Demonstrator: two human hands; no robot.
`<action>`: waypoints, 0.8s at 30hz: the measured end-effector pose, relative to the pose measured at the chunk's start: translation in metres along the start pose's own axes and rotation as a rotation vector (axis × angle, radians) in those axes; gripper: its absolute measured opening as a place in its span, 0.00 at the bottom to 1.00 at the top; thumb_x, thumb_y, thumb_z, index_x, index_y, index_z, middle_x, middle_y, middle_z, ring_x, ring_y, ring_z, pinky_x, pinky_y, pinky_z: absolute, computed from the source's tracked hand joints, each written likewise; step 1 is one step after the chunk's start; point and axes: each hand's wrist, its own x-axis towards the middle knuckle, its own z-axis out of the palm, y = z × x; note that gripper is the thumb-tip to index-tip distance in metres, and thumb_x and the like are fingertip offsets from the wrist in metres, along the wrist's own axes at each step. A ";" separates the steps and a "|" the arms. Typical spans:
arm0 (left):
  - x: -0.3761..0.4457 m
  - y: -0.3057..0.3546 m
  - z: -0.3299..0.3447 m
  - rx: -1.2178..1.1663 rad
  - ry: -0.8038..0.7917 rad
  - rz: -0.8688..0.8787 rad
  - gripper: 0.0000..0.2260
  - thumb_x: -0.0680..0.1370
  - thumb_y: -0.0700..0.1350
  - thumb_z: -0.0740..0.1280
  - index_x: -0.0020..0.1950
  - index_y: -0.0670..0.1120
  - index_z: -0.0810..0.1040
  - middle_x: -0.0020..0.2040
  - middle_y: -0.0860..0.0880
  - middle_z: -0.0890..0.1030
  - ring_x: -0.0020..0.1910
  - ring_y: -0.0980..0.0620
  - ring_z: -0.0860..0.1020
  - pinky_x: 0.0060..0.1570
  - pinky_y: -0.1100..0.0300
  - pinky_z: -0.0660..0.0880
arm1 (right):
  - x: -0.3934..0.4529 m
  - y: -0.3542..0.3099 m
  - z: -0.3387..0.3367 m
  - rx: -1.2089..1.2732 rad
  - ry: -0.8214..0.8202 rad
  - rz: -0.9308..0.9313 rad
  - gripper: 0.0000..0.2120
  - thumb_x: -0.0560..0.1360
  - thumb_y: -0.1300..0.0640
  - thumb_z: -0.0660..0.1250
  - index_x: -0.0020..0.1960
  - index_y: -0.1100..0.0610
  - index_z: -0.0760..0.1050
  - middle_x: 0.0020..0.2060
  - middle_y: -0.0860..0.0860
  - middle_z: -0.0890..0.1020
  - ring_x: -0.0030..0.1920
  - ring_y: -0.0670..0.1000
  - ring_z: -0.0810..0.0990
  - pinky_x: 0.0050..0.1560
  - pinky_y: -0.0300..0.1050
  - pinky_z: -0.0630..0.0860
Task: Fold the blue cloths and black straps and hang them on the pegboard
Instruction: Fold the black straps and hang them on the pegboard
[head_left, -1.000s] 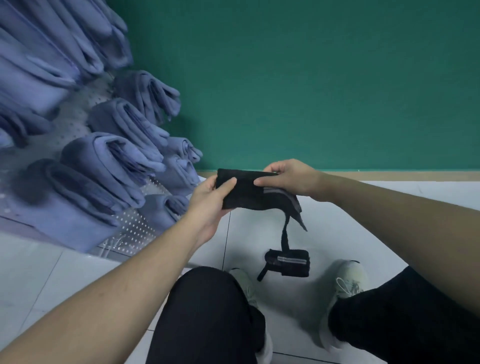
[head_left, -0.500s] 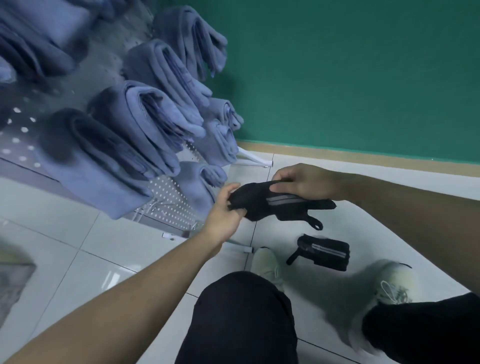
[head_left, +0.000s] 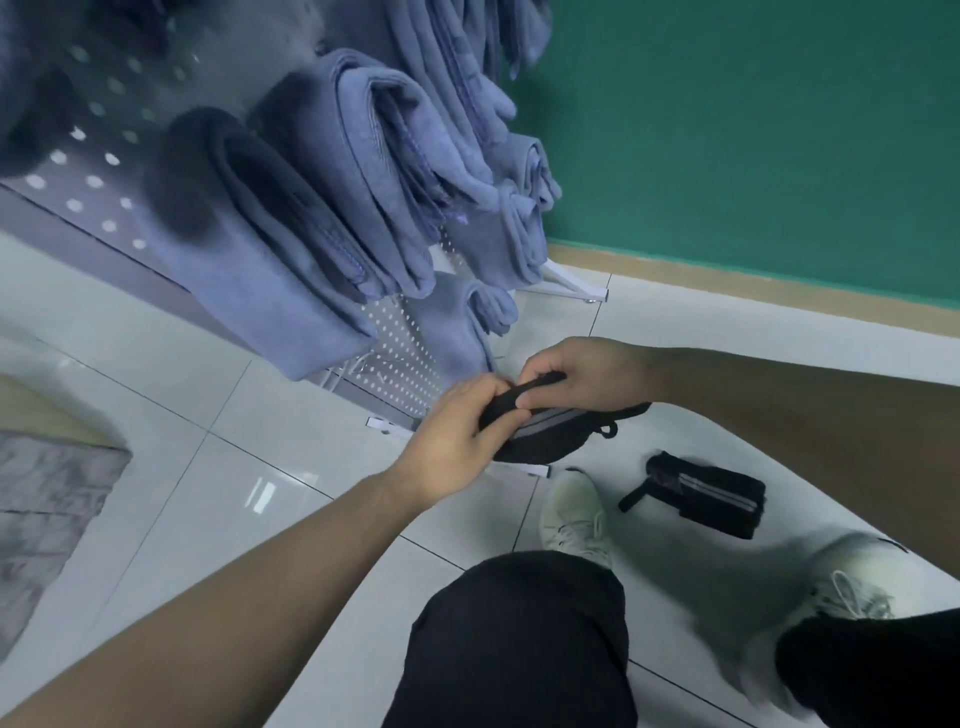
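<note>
Both hands pinched the black strap (head_left: 550, 431) just off the pegboard's (head_left: 400, 338) lower edge: left hand (head_left: 457, 436) and right hand (head_left: 587, 374) curled on it, bare floor tiles (head_left: 249, 447) to the left.

No legible text, labels, brands, numbers or signs anywhere in the head view. Grey reflective stripe on the held black strap (head_left: 556, 431) at 12 o'clock of the knee: plain, no lettering. Same plain stripe on the folded black strap (head_left: 711, 496) on the floor at 2 o'clock. Blue cloths (head_left: 291, 249) and pegboard (head_left: 93, 171) at 10 o'clock: unmarked. Shoes too blurred to read.
</note>
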 end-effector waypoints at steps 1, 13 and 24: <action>-0.005 -0.002 -0.004 -0.015 0.021 -0.008 0.14 0.79 0.57 0.62 0.52 0.46 0.76 0.47 0.50 0.79 0.48 0.50 0.77 0.50 0.48 0.75 | 0.002 -0.004 0.000 0.042 0.016 -0.010 0.06 0.78 0.49 0.71 0.48 0.51 0.82 0.38 0.42 0.82 0.35 0.35 0.77 0.41 0.26 0.70; -0.021 -0.007 -0.056 -0.478 0.249 -0.268 0.12 0.84 0.34 0.56 0.53 0.49 0.75 0.45 0.55 0.77 0.43 0.64 0.75 0.45 0.74 0.69 | 0.035 -0.058 -0.005 0.472 0.092 -0.006 0.06 0.79 0.60 0.65 0.45 0.51 0.78 0.38 0.47 0.80 0.40 0.46 0.78 0.49 0.41 0.75; -0.014 -0.023 -0.057 -0.766 0.595 -0.317 0.13 0.85 0.38 0.57 0.51 0.52 0.78 0.45 0.60 0.84 0.46 0.65 0.81 0.43 0.71 0.75 | 0.089 -0.076 0.006 0.579 0.400 -0.017 0.14 0.76 0.58 0.73 0.61 0.53 0.78 0.48 0.45 0.83 0.44 0.41 0.80 0.45 0.36 0.74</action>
